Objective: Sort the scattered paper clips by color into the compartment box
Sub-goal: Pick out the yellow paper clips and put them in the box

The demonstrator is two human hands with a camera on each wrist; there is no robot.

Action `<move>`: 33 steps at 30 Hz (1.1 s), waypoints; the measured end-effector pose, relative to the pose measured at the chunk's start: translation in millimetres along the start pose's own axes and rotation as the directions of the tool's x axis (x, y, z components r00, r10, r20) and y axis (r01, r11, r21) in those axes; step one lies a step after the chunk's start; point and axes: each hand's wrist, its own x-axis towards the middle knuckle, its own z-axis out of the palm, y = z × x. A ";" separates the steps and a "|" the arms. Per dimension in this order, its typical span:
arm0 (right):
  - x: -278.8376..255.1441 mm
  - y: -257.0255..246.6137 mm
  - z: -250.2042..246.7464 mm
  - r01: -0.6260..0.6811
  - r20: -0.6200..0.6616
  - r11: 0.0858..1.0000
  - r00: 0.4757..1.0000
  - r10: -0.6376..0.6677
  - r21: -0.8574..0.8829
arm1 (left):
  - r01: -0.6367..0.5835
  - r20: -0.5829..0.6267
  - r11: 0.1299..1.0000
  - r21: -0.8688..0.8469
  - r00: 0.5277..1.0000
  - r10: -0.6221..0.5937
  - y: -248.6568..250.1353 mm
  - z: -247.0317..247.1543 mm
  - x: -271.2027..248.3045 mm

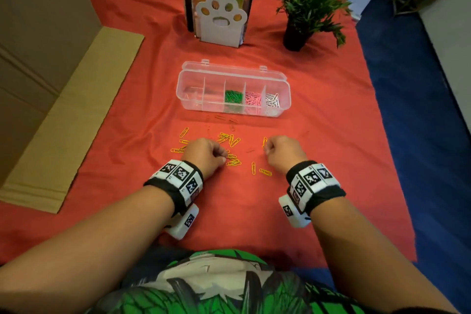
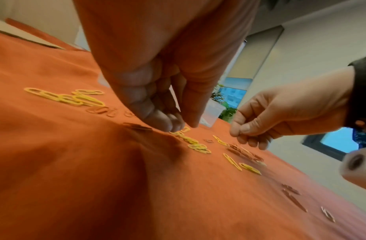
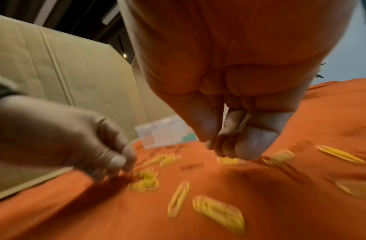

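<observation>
A clear compartment box [image 1: 191, 107] stands open on the red cloth; it holds green clips [image 1: 233, 97], pink clips [image 1: 253, 99] and silver clips [image 1: 272, 100], and its two left compartments look bare. Yellow clips [image 1: 230, 139] lie scattered in front of it, with faint red clips [image 1: 224, 118] nearer the box. My left hand [image 1: 225, 158] is curled, its fingertips [image 2: 173, 126] bunched on the cloth beside a yellow clip [image 2: 185, 129]. My right hand [image 1: 265, 147] is curled too, its fingertips [image 3: 227, 151] just over a yellow clip [image 3: 229, 160]. I see no clip between either hand's fingers.
Behind the box stand a white paw-shaped bookend with books [image 1: 221, 20] and a potted plant [image 1: 305, 7]. A big cardboard box with a flat flap [image 1: 63, 122] borders the left. The cloth ends at blue floor [image 1: 420, 109] on the right.
</observation>
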 end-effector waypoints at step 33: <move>-15.7 5.2 51.6 0.049 -0.063 0.997 0.997 -0.053 -0.067 | 0.369 0.272 0.374 -0.851 0.918 -0.287 8.9 -5.5 -5.8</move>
